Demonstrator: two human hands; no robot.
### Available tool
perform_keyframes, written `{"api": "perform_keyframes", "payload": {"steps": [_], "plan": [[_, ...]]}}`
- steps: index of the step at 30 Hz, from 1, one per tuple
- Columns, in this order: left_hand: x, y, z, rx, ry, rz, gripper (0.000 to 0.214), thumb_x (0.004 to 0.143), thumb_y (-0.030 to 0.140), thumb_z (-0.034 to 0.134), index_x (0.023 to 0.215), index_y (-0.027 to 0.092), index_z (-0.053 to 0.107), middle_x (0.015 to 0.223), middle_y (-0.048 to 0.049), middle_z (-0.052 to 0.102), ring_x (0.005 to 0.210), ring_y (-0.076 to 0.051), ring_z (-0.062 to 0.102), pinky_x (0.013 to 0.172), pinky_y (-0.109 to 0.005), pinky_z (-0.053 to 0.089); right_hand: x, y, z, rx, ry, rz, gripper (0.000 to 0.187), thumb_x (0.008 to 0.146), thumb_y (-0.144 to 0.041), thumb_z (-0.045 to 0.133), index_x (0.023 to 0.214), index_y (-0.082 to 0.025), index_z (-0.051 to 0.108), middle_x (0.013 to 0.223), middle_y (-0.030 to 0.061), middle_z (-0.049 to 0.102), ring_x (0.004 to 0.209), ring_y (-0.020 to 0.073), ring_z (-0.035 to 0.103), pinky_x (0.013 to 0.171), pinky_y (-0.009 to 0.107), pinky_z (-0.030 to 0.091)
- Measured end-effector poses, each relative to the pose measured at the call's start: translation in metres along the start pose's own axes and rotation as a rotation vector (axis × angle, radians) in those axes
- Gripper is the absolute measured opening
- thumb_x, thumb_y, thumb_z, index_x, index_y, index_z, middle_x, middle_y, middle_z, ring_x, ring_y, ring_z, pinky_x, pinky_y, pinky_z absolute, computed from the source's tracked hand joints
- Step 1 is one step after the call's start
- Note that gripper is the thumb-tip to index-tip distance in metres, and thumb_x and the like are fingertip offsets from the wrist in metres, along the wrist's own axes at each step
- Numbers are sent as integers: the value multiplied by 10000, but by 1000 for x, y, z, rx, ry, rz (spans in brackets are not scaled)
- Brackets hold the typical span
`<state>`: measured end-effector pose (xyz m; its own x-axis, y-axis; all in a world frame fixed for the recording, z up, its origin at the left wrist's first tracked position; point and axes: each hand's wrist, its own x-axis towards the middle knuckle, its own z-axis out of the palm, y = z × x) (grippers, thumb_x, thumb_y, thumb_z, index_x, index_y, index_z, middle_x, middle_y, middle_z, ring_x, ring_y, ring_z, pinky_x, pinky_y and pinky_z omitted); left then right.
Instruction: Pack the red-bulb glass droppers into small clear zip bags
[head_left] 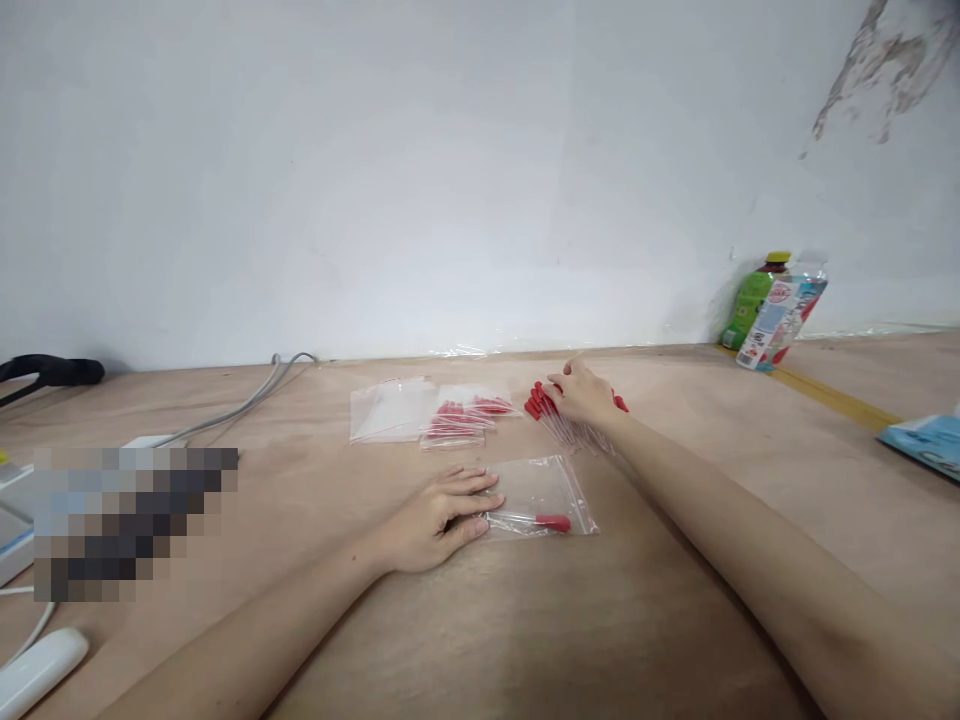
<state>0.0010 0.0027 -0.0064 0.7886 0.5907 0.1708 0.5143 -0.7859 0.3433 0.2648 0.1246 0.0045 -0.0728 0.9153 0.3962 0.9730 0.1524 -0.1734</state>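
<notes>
Left hand (pixel 442 515) lies flat, fingers extended, pinning a clear zip bag (pixel 544 495) at frame centre.
Right hand (pixel 581 395), just above, curls over loose red-capped tubes (pixel 574 430); grip unclear.

Small packing workshop, plain brown tabletop (pixel 525 640) against a bare scuffed white wall (pixel 450 170), stacks of clear zip bags (pixel 390 410), loose red-capped droppers (pixel 559 415), grey cable (pixel 247 400), drink bottle (pixel 754 300)
</notes>
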Motion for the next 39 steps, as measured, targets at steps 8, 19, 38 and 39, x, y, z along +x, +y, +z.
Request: {"api": "perform_keyframes", "payload": {"steps": [8, 19, 38, 39], "plan": [[0, -2, 2, -11, 18, 17, 360, 899, 326, 411, 1249, 257, 458, 1337, -52, 398, 1253, -205, 327, 1046, -415, 221, 18, 2, 12, 462, 101, 203, 147, 682, -310, 583, 725, -182, 639, 993, 85, 540, 951, 220, 508, 808, 327, 384], [0, -2, 2, -11, 18, 9, 360, 896, 308, 417, 1250, 258, 457, 1338, -41, 399, 1252, -199, 329, 1048, -411, 232, -40, 29, -29, 1289, 301, 343, 228, 714, -358, 559, 810, -203, 421, 624, -38, 541, 447, 70, 473, 411, 185, 375], [0, 2, 1, -12, 41, 3, 445, 886, 296, 434, 1321, 251, 345, 1320, -30, 429, 1233, -197, 357, 1042, -405, 264, -120, 23, -30, 1190, -596, 87, 273, 619, -349, 699, 720, -151, 541, 521, -49, 528, 485, 63, 483, 476, 196, 380], [0, 2, 1, -11, 40, 1, 445, 886, 295, 434, 1320, 249, 345, 1319, -31, 429, 1233, -196, 357, 1042, -402, 264, -120, 23, -32, 1129, -622, 34, 274, 614, -356, 698, 711, -147, 551, 500, -60, 501, 469, 56, 451, 455, 190, 348]]}}
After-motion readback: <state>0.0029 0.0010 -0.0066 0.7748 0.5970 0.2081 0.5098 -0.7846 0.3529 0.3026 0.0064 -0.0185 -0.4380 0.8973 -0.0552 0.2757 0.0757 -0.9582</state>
